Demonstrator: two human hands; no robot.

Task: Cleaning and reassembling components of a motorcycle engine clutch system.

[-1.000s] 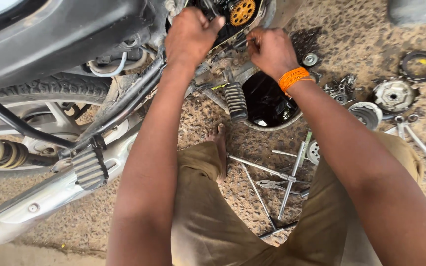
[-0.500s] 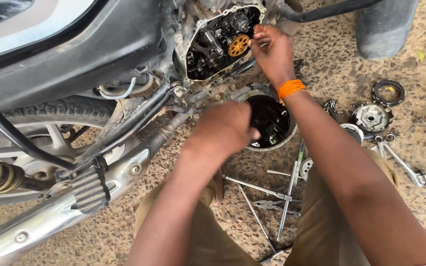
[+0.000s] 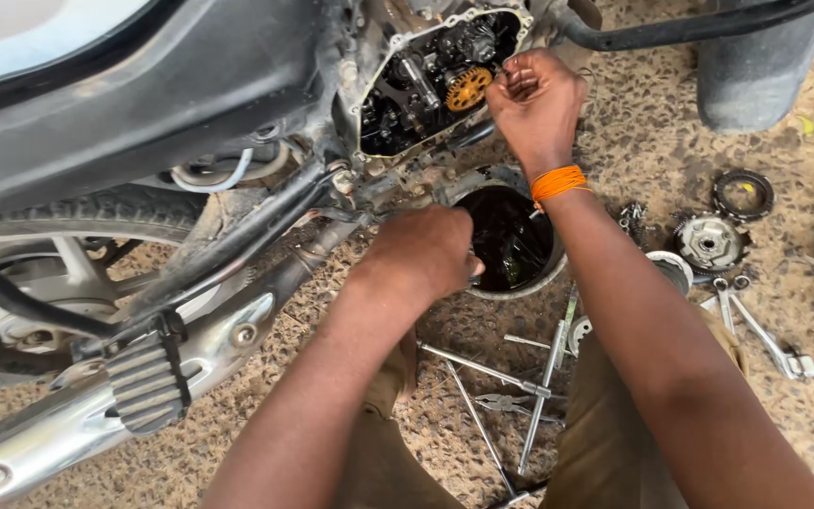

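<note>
Right hand (image 3: pixel 534 104): pinched on something tiny, unidentifiable, beside the gear (image 3: pixel 468 88).
Left hand (image 3: pixel 421 253): curled; hold cannot be told.
Risk: the part could be dropped into the oil pan (image 3: pixel 511 240).

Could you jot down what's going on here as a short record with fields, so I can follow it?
Setting: gravel ground beside a motorcycle
Opened part: engine case, cover off, brass-coloured gear showing
Right hand: at the case edge beside the gear, fingers pinched; orange band on wrist
Left hand: over the rim of the oil pan
Pan contents: dark liquid
Nearby: wrenches, clutch parts
</note>
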